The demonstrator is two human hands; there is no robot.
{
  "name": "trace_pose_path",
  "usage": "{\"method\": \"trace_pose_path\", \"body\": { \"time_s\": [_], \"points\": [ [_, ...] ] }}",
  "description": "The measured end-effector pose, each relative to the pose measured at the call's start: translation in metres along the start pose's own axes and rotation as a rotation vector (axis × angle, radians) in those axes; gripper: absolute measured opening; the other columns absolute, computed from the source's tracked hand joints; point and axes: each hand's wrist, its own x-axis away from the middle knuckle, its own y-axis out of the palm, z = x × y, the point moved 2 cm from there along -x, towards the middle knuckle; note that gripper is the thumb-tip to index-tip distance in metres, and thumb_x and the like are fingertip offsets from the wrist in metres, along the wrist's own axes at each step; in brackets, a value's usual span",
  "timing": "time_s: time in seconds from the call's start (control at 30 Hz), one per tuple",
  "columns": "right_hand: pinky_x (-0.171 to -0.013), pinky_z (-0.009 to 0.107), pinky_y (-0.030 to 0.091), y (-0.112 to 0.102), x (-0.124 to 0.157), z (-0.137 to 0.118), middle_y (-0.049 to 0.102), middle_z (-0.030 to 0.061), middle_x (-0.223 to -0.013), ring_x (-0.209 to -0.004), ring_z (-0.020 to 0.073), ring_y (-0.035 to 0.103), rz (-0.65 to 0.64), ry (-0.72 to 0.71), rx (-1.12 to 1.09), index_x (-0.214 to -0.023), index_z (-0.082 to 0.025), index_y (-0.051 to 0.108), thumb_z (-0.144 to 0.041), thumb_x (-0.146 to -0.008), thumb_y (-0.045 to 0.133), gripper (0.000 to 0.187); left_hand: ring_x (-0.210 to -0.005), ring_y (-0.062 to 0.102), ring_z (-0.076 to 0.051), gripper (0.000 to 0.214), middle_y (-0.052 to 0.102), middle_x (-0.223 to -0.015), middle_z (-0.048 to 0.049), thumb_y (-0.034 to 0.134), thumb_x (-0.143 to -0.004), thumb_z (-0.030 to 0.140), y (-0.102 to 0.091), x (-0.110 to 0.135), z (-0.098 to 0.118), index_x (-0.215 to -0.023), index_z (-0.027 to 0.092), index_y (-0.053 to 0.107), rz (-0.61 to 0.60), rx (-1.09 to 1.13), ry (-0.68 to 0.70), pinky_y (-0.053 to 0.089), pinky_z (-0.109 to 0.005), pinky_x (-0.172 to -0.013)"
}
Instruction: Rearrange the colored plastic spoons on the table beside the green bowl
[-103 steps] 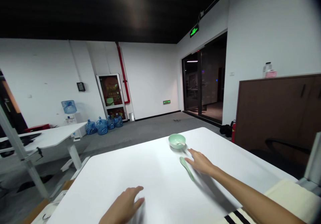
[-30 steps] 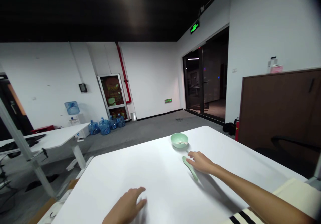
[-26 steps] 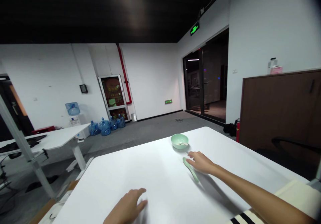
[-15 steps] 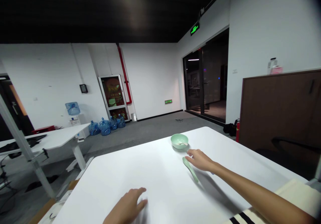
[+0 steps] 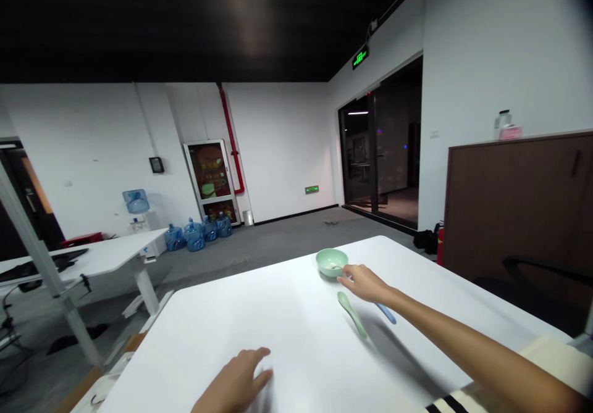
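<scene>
Two hands are out: my right fingers (image 5: 354,275) are bending narrow beside the green bowl (image 5: 328,260), and my left fingers (image 5: 252,363) are spreading wide on the white worktop (image 5: 217,314).

Green bowl (image 5: 332,262) — glossy, ceramic-looking; spoon (image 5: 352,314) likewise; tabletop (image 5: 231,314) — smooth matt white.

One bowl (image 5: 325,258), one green spoon (image 5: 352,314)
</scene>
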Motion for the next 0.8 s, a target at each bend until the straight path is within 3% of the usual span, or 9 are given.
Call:
{"method": "trace_pose_path", "body": {
  "time_s": [0.43, 0.8],
  "points": [
    [-0.080, 0.026, 0.040, -0.027, -0.043, 0.001, 0.070, 0.0133, -0.107, -0.101, 0.0247, 0.062, 0.109, 0.015, 0.113, -0.108, -0.015, 0.068, -0.048, -0.087, 0.049, 0.043, -0.121, 0.053, -0.026, 0.055, 0.058, -0.133, -0.0067, 0.043, -0.086, 0.055, 0.000, -0.002, -0.002, -0.135, 0.029, 0.051, 0.013, 0.020, 0.011, 0.038, -0.040, -0.105],
    [-0.082, 0.026, 0.040, -0.019, -0.052, 0.008, 0.070, 0.0135, -0.109, -0.103, 0.0246, 0.062, 0.092, 0.030, 0.123, -0.112, -0.015, 0.068, -0.048, -0.087, 0.050, 0.045, -0.121, 0.053, -0.026, 0.055, 0.057, -0.133, -0.0080, 0.043, -0.087, 0.055, -0.001, -0.002, 0.000, -0.135, 0.030, 0.050, 0.004, 0.018, 0.006, 0.038, -0.041, -0.103]
  ]
}}
